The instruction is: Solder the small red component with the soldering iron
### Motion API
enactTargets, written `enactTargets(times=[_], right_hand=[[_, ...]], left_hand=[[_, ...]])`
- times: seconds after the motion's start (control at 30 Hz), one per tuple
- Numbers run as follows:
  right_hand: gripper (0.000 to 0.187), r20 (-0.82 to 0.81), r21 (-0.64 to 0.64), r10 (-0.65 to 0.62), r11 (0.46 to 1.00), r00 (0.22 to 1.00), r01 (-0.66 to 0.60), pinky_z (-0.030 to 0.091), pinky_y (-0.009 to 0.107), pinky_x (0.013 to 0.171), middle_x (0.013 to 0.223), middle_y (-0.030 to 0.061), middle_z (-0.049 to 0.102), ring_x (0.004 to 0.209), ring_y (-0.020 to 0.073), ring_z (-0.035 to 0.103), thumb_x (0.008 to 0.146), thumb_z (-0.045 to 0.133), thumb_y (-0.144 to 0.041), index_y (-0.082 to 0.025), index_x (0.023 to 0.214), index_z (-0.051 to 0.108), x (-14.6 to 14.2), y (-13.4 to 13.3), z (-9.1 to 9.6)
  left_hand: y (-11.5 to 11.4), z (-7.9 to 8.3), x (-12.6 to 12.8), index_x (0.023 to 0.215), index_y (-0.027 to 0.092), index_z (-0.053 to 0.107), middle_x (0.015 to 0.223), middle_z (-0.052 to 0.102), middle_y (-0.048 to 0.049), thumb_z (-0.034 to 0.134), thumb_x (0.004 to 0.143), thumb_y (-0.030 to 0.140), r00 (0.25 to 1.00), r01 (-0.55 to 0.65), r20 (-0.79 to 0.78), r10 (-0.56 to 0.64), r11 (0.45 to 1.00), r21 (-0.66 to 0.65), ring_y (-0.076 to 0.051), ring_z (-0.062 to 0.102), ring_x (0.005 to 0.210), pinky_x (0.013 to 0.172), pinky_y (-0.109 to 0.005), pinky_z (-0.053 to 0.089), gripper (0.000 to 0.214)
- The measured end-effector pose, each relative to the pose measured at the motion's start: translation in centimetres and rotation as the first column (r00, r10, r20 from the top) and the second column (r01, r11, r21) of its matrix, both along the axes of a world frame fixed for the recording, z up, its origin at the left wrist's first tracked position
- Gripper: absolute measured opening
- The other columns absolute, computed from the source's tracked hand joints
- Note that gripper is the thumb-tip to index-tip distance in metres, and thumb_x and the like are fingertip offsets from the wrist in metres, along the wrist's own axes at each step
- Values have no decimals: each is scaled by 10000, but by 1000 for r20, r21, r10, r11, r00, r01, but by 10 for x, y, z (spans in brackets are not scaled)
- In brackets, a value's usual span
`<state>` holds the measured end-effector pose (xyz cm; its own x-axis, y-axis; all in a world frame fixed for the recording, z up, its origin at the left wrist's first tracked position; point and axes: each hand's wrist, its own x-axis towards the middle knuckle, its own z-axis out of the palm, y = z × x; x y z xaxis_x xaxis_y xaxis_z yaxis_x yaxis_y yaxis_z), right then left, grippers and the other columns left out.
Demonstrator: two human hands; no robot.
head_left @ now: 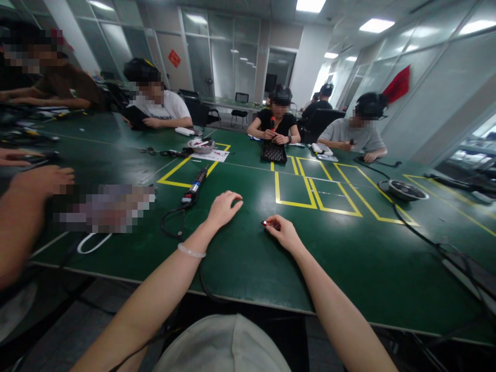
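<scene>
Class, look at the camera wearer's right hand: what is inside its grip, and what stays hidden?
A small dark-and-red object shows in the right hand. The hand covers the rest, so its full shape can't be told.

On the table [251, 274], a corded tool [198, 182] lay left of the person's left hand [223, 211]; a small item [267, 225] sat in the right hand [285, 233]. Across, a tray [273, 159] lay before a co-worker [273, 121]; far right, a bowl [407, 196].
</scene>
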<state>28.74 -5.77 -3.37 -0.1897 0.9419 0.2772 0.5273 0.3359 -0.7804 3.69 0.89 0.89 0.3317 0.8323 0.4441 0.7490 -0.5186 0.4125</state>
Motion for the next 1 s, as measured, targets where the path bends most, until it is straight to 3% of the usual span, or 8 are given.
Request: enactTargets(times=[0.1,0.2,0.3,0.43,0.7,0.83,1.0], right_hand=[[184,3,3,-5,1000,1000,5,437,282,685,812,19,656,724,160,588,818,592,-283,-188,966,648,-1,-2,2],[185,1,-3,-6,1000,1000,6,435,281,680,811,17,656,712,156,581,816,594,-288,-188,962,650,-1,-2,3],[187,-1,-5,-3,1000,1000,3,437,283,682,810,16,654,716,157,586,814,598,-292,-187,959,651,0,-2,2],[186,9,0,0,1000,1000,0,444,286,693,810,16,655,730,161,595,819,598,-293,-188,962,651,0,-1,1],[157,68,43,-10,999,998,7,454,278,714,879,33,663,787,161,602,824,608,-271,-187,950,650,-4,0,0],[149,76,53,-10,999,997,6,458,282,714,870,33,658,787,164,600,824,608,-262,-190,946,653,-6,0,0],[146,66,50,-6,999,998,2,456,280,706,858,29,656,780,161,599,828,604,-257,-189,946,656,-7,-1,2]], left_hand=[[18,2,-40,1169,191,599,1213,564,-125,511,881,387,940,-329,-67,333,942,69,-285,522,1116,980,-436,390,358],[27,2,-80,1301,152,498,1324,483,-198,577,840,441,810,-567,-205,549,823,-33,-365,486,1162,939,-505,397,550],[29,1,-108,1315,115,448,1253,527,-228,603,820,460,750,-645,-349,561,737,-202,-380,532,1095,850,-525,434,623],[29,1,-118,1265,87,468,1152,584,-209,613,817,373,748,-641,-393,535,735,-220,-349,557,1053,817,-490,454,551],[18,6,-93,1244,116,495,1118,597,-202,576,809,405,728,-620,-469,500,772,-140,-341,587,1021,811,-423,474,528],[4,5,-59,1190,127,516,1078,608,-177,552,797,421,738,-553,-507,444,829,-79,-322,599,981,797,-400,479,492],[-22,3,-5,1185,146,508,1068,603,-149,538,802,382,811,-371,-503,299,928,-46,-292,588,980,804,-374,464,451]])
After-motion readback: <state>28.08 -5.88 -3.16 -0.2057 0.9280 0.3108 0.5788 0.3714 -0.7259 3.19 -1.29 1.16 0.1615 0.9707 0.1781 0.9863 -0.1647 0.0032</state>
